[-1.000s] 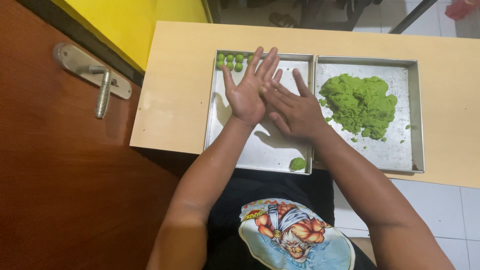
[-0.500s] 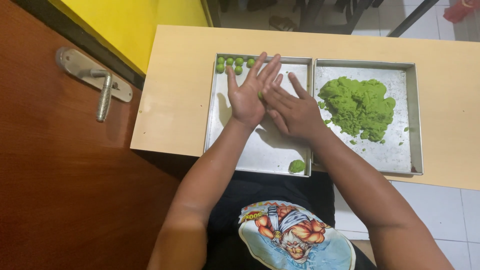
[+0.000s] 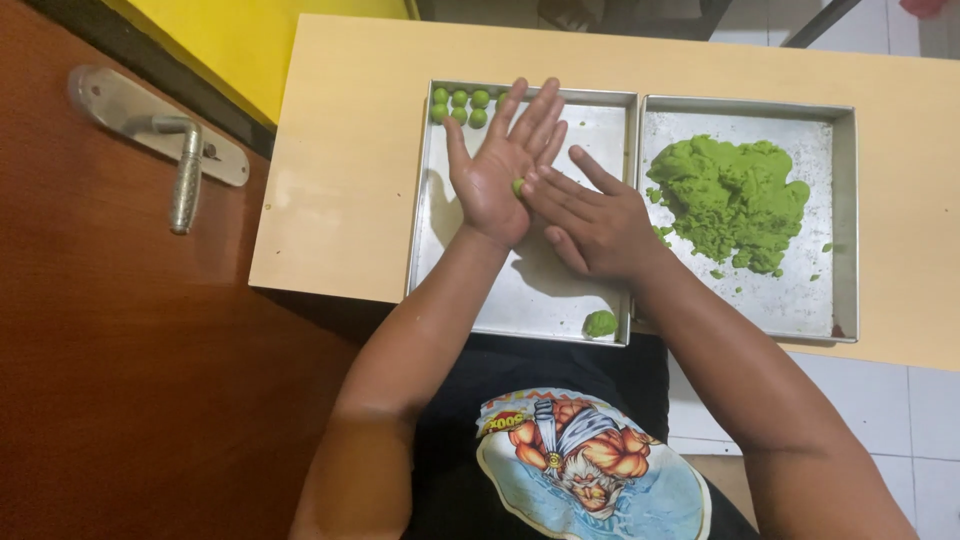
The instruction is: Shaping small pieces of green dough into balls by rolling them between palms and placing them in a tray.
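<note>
My left hand [image 3: 495, 170] lies palm up over the left metal tray [image 3: 520, 290], fingers spread. My right hand [image 3: 590, 220] presses its flat fingers onto that palm. Between the two hands sits a small green dough ball [image 3: 518, 186], only partly showing. Several finished green balls [image 3: 460, 105] stand in rows at the tray's far left corner. A small green dough lump [image 3: 599, 323] rests at the tray's near right corner. The right metal tray [image 3: 800, 300] holds a large mass of green dough [image 3: 732, 200].
Both trays sit side by side on a light wooden table [image 3: 340, 190]. A brown door with a metal handle [image 3: 180, 170] is at the left. A yellow wall [image 3: 240, 40] rises beyond it, and white floor tiles [image 3: 930, 420] show at the right.
My right hand has slid a little across my left palm while the dough ball stays between them. The camera view shifted slightly, so the trays sit higher in the frame.
</note>
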